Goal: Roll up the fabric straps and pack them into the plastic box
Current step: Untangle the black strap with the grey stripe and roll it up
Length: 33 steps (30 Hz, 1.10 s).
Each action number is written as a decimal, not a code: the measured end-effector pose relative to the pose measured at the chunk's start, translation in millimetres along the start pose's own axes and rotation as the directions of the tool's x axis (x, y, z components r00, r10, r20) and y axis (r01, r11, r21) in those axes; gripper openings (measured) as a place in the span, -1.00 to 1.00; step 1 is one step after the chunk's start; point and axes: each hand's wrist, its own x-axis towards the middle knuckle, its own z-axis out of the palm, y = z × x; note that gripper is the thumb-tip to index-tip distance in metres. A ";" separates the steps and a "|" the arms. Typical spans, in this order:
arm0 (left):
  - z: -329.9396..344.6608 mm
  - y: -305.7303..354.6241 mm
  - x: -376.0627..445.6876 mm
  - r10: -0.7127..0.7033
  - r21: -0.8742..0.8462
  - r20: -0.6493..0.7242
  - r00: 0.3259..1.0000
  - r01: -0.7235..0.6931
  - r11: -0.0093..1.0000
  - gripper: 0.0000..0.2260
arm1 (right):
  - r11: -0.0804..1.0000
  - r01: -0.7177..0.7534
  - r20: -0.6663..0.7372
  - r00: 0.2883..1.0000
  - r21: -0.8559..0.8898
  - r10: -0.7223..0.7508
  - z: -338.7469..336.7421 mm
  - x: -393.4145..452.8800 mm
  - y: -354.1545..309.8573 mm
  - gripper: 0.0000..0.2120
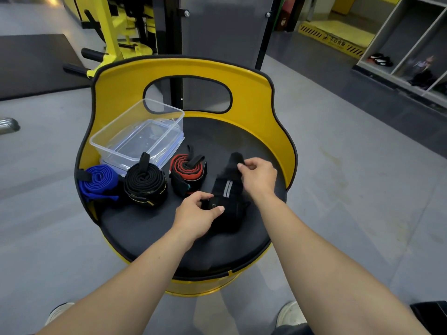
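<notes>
Both forearms reach in from the near edge, and between them lies item 1: the black strap with grey stripes, flat and unrolled on the round black worktop of the yellow barrel seat.

Left hand: fingers curled, thumb and forefinger pinching the near end of that strap, where a small label shows.
Right hand: fingers bent, tips pinching the far end of the same strap, next to its dark loop.

Orientation of item 1: long axis runs from near-left to far-right, away from me, loop end pointing toward the seat's yellow back. It is blurred in places, so I cannot tell whether any turn has been started.

Item 2: red and black strap, rolled, standing on edge just left of item 1.
Item 3: black strap with yellow lettering, rolled, its coil facing up, beside item 2.
Item 4: blue strap, loosely coiled, at the far-left rim.
Item 5: clear plastic box, open, behind the rolls, resting on what looks like its lid. Nothing is visible inside.

Progress, as I judge it: 3 straps coiled, 1 not yet rolled, 0 packed. Rolling item 1 and loading all 4 remain.
</notes>
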 end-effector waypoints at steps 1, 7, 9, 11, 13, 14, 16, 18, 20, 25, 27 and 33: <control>0.0 -0.1 0.2 0.000 0.000 -0.004 1.000 0.000 1.000 -0.66 | 0.999 0.028 -0.035 0.999 0.027 -0.027 -3.7 1.5 -7.1 -0.84; -2.0 3.7 0.5 -0.015 -0.005 -0.032 0.999 0.015 1.000 -0.61 | 0.979 0.171 0.236 0.952 0.112 -0.193 -34.7 -25.7 -37.2 -0.91; -2.5 6.8 -1.0 -0.018 -0.004 -0.053 0.998 0.018 1.000 -0.66 | 0.979 0.083 0.409 0.899 0.189 -0.155 -54.5 -43.8 -38.3 -0.94; -2.7 10.4 -4.2 -0.025 0.009 -0.063 0.998 0.025 1.000 -0.71 | 0.967 -0.064 0.574 0.814 0.247 -0.093 -72.0 -61.4 -33.0 -0.97; -2.7 13.0 -8.2 -0.021 0.053 -0.063 0.998 0.024 0.998 -0.59 | 0.943 -0.211 0.667 0.745 0.259 -0.016 -82.4 -78.9 -23.7 -0.97; -2.3 12.6 -8.7 -0.024 0.092 -0.071 0.997 0.031 0.995 -0.51 | 0.928 -0.267 0.682 0.731 0.258 0.021 -83.6 -88.7 -18.4 -0.93; -1.8 12.4 -9.1 -0.027 0.142 -0.085 0.996 0.039 0.989 -0.49 | 0.908 -0.322 0.643 0.762 0.267 0.081 -78.3 -107.5 -7.0 -0.79; -2.5 14.0 -11.0 -0.015 0.146 -0.074 0.997 0.026 0.989 -0.54 | 0.895 -0.340 0.543 0.829 0.291 0.138 -67.1 -122.3 4.7 -0.69; -5.7 19.8 -14.4 -0.035 0.080 -0.036 0.999 0.038 0.996 -0.60 | 0.900 -0.323 0.466 0.870 0.293 0.160 -54.5 -130.8 18.6 -0.80; -16.8 28.4 -14.5 -0.116 0.002 0.124 0.986 0.116 0.993 -0.73 | 0.930 -0.326 0.443 0.868 0.170 0.224 -37.5 -140.3 46.9 -0.76; -16.7 27.1 -13.1 -0.105 0.005 0.122 0.987 0.105 0.994 -0.75 | 0.904 -0.392 0.437 0.852 0.171 0.287 -34.3 -139.3 50.6 -0.75; -11.7 27.5 -10.1 -0.133 -0.053 0.058 0.989 0.136 0.989 -0.76 | 0.853 -0.501 0.474 0.793 0.150 0.383 -16.6 -127.1 53.8 -0.76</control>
